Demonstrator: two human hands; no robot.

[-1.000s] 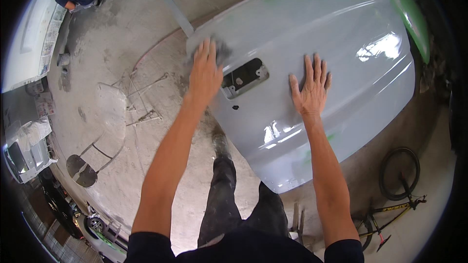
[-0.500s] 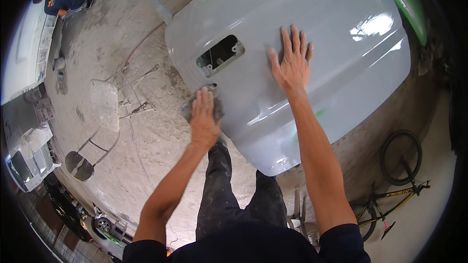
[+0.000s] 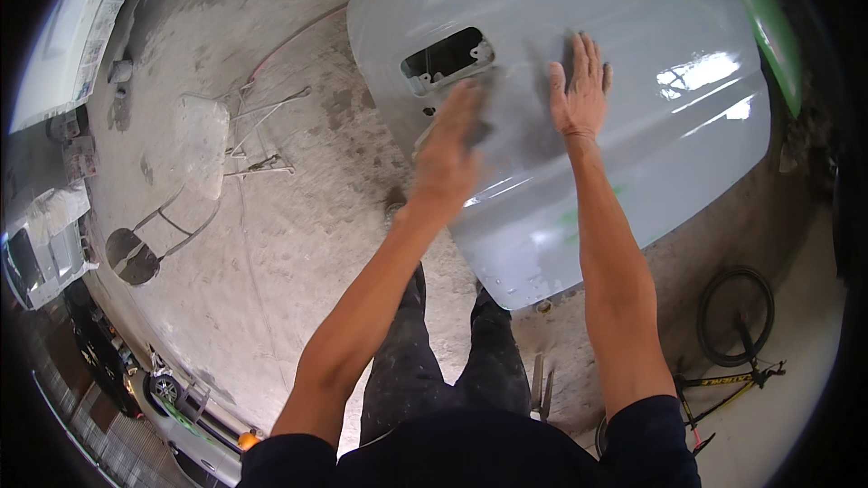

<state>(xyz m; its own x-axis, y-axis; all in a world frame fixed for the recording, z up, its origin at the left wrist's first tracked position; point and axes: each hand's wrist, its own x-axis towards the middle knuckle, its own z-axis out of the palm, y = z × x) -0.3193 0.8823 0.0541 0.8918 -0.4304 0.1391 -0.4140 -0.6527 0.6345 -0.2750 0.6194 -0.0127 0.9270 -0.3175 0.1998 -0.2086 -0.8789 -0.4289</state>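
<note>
Above a rough, pale floor (image 3: pixel 298 262), a glossy grey vehicle panel (image 3: pixel 651 145) spans the upper right, with 1 large dark cut-out (image 3: pixel 443 56) near its left edge. The right hand (image 3: pixel 581 108) is opened flat, palm down over the panel's middle, thumb apart from the fingers. The left hand (image 3: pixel 448 158) is blurred below the cut-out — what it grips, if anything, cannot be told. Rightward, smooth surface reaches the far edge beside a green part (image 3: pixel 759 27); past the lower edge is a bicycle (image 3: pixel 723 381).
</note>
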